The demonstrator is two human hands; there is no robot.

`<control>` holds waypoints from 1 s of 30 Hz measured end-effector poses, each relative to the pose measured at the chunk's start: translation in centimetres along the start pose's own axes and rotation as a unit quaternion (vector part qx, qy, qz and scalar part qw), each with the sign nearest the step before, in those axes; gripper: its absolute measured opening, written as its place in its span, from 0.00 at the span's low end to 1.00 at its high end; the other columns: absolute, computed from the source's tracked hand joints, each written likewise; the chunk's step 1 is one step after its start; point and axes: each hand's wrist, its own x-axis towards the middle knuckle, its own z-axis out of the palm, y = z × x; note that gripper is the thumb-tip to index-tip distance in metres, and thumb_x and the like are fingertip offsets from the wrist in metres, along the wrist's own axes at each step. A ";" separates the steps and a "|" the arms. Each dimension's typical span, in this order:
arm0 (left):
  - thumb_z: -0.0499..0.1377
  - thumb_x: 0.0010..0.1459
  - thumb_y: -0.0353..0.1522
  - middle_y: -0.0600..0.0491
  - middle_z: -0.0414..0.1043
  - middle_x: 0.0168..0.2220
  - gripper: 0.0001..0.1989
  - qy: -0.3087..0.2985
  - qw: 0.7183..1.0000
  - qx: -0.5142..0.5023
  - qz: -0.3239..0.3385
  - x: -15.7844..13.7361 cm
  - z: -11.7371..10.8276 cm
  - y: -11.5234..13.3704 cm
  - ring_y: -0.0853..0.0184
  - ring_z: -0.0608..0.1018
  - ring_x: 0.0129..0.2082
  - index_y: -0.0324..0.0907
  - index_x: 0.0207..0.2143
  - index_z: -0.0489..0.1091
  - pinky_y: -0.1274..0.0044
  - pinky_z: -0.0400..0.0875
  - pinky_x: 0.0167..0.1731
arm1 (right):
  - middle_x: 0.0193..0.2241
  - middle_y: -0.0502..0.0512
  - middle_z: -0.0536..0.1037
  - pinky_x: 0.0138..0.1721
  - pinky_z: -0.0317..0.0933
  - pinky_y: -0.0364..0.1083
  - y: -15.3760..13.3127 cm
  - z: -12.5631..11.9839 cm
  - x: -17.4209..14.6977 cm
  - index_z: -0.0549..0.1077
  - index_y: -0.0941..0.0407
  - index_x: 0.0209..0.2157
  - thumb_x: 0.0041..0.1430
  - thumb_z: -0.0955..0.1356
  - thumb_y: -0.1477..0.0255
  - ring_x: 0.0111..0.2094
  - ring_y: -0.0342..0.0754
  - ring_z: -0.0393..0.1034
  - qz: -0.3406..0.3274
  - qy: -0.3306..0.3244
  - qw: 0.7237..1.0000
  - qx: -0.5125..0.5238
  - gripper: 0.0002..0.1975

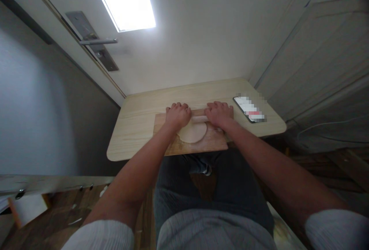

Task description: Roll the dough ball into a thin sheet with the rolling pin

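There I had the left hand [178, 116] and right hand [219, 114] gripping the rolling pin [199, 119], the dough disc [195, 133] between them already flattened, rolling seemingly unfinished!

Homelike room with door [184, 54] and table [138, 119]

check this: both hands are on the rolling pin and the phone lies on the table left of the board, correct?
Not left: the phone lies on the table right of the board, as the head view shows. Both hands are on the rolling pin.
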 end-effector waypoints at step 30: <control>0.37 0.68 0.40 0.43 0.76 0.47 0.23 -0.038 0.999 -0.025 -0.010 3.4 0.8 -0.9 0.54 0.76 0.48 0.43 0.48 0.69 0.60 0.64 0.49 | 0.61 0.62 0.66 0.55 0.52 0.65 0.1 0.8 3.5 0.69 0.51 0.59 0.64 0.58 0.58 0.57 0.65 0.58 0.010 -0.025 1.000 0.000 0.26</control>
